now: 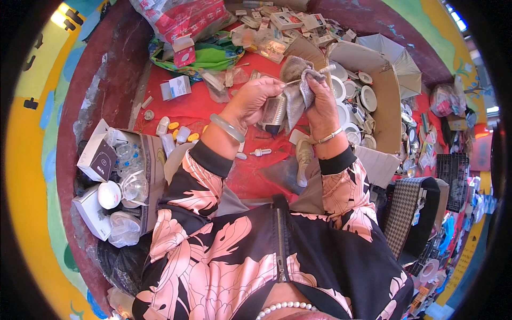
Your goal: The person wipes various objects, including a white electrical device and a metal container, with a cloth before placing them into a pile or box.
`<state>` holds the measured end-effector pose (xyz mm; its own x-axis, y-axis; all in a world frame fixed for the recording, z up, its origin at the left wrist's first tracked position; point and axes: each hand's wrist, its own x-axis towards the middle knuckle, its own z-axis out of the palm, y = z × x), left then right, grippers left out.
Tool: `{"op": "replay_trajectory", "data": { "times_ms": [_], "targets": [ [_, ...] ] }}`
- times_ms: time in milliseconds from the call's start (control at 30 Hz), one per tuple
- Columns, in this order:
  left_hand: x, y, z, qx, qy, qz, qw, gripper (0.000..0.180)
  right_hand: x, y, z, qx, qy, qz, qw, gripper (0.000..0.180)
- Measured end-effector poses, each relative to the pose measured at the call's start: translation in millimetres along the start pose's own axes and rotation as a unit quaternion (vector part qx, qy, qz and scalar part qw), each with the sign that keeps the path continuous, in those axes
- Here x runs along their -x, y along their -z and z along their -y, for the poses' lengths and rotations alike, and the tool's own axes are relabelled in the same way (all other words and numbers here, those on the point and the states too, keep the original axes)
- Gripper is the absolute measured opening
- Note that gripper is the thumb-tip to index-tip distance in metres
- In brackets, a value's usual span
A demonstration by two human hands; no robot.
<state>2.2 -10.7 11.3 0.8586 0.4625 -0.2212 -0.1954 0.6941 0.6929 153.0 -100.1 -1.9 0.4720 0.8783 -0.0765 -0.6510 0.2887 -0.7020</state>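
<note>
My left hand [256,101] is closed, thumb and forefinger pinched at the edge of a grey cloth [295,101]. A thin pale strip runs from those fingertips to the cloth. Below the same hand is a silver ribbed cylinder [274,111] with a dark end; its exact kind and how it is held are unclear. My right hand [323,109] is wrapped round the bunched cloth, its fingers partly hidden by the fabric. A short pale rod [327,69] pokes out beside the right fingertips.
Red sheeting [208,109] covers the ground, with yellow and white small items [183,134]. A cardboard box [386,69] of round white fixtures stands right. Left is a carton [154,176] with packaged goods. Small boxes [288,21] pile up at the back.
</note>
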Motion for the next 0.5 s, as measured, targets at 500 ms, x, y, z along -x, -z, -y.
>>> {"op": "replay_trajectory", "data": {
  "times_ms": [500],
  "targets": [
    [-2.3,5.1,4.1,-0.044,0.001,0.066,0.997,0.019,18.9,-24.1,-14.7,0.091,-0.001,0.043,0.995,0.013]
  ]
}}
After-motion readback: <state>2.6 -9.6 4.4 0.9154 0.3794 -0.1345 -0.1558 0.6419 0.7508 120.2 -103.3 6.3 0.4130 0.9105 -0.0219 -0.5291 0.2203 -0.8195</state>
